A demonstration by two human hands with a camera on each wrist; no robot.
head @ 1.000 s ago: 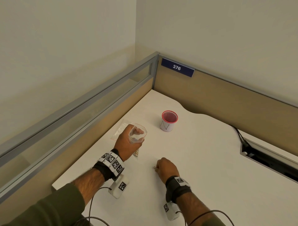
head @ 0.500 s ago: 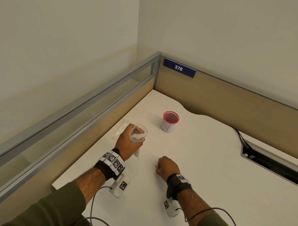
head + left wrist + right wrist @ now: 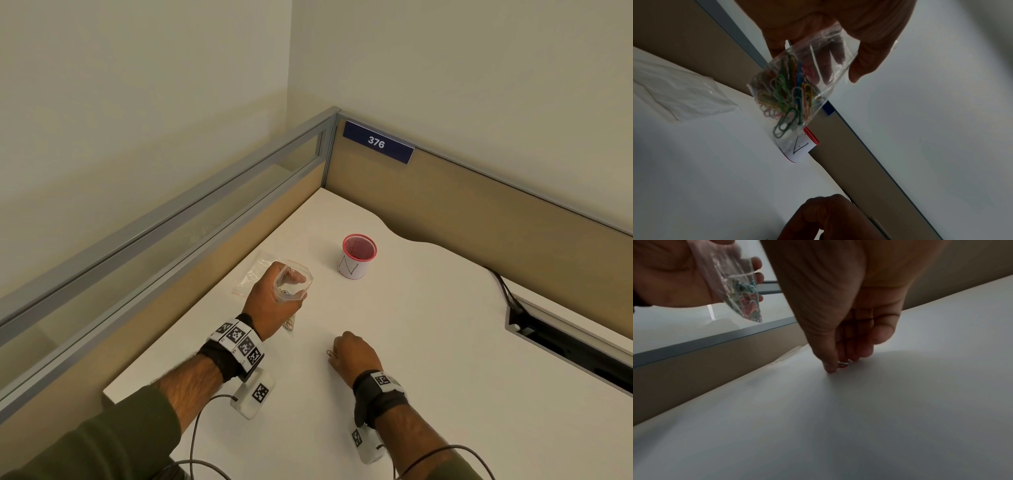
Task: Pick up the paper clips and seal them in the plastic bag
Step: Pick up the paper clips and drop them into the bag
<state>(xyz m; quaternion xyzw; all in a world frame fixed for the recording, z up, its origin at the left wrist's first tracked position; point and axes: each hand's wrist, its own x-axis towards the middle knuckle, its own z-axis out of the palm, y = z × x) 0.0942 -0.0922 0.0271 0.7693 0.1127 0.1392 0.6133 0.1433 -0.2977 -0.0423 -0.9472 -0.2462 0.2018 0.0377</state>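
My left hand grips a clear zip plastic bag above the white desk, and its mouth stands open upward. Several coloured paper clips lie bunched in the bottom of the bag. To the right, and closer to me, my right hand is down on the desk with curled fingers. Its thumb and fingertips pinch a single paper clip right at the desk surface. That clip pokes out at the left of the knuckles.
A red mesh cup with a white paper label stands behind the hands. A second, flat plastic bag lies by the left partition. A cable slot with a black cord opens at the right. Partition walls close off the left and back.
My right hand has stayed at the same spot on the desk, working its fingers around the clip. My left hand has kept the bag held up and still.
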